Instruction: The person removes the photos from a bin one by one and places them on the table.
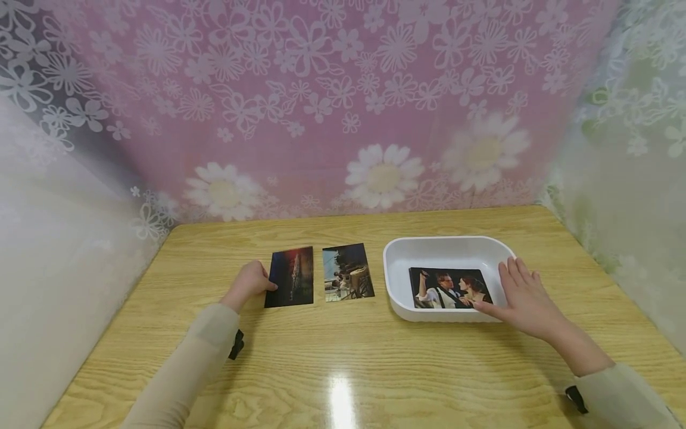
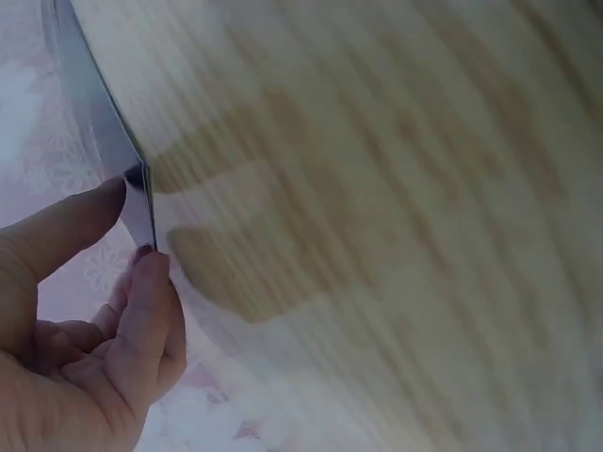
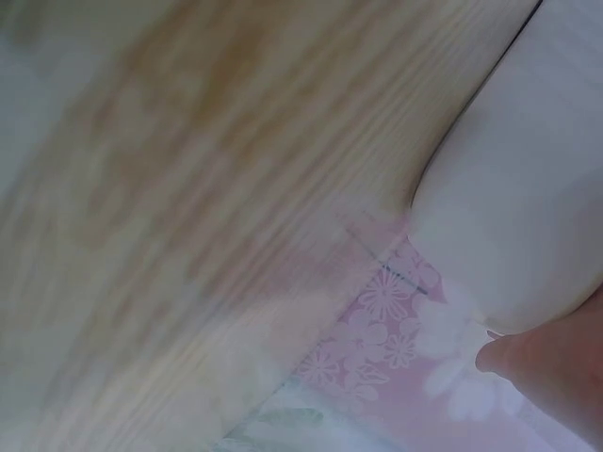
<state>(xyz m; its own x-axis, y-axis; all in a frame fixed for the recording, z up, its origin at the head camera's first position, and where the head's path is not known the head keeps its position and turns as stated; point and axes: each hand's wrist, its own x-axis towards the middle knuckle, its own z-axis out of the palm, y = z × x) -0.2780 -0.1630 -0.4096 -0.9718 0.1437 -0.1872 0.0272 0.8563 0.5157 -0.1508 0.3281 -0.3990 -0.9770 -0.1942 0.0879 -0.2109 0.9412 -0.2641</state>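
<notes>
Left hand point(image 1: 252, 285): positioned well apart from the right. Thumb point(image 2: 61, 231) extends opposite the fingers point(image 2: 141, 306); the digits form a pinch. The remaining fingers curl behind the foremost one. Left forearm point(image 1: 182, 366), sleeved, extends forward and inward to its hand.

Right hand point(image 1: 530, 304): fingers straight, directed forward; thumb spread away from them, directed toward the left hand. Bare right wrist point(image 1: 581, 351) precedes the sleeve point(image 1: 621, 393). Right forearm slants forward and inward behind its hand.

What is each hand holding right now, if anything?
Left hand: closed, pinching the dark card by its edge.
Right hand: open, at the right edge of the white tray.
</notes>
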